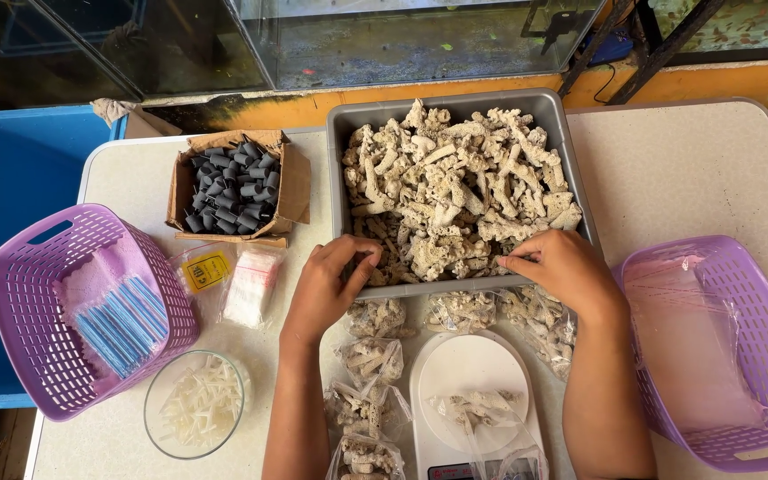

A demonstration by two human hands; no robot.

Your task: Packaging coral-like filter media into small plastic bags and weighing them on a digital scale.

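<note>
Both hands reach into the near edge of a grey tub [341, 160] heaped with pale, branching coral rubble [455, 187]. Left hand [331, 289] curls its fingers down onto pieces by the tub's front wall; whether it actually grips one I cannot tell. Right hand [562, 267] pinches its fingertips together on a small piece near the front right of the heap.

Directly below the tub, toward the person, sits a white kitchen scale [473, 373] with a clear bag [477, 409] of rubble lying open on its plate. Several filled bags [366, 382] lie in a column to its left, and more lie just beside the tub's front wall. Left of the tub are a cardboard box [291, 182] of dark short tubes, a few small zip bags [251, 284], a glass bowl [155, 400] of white plastic bits, and a purple basket [28, 293] holding blue sticks. A second purple basket [740, 347], at far right, holds only a clear liner.

Risks, as a judgement: the rubble is brittle and jagged, so a firm squeeze could snap a branch or scrape a fingertip. Pulling one piece from a tangled heap may drag its neighbours over the low front wall onto the filled bags. Sharp ends could also puncture the thin bag on the scale, and crumbs falling onto the plate would skew the reading.
</note>
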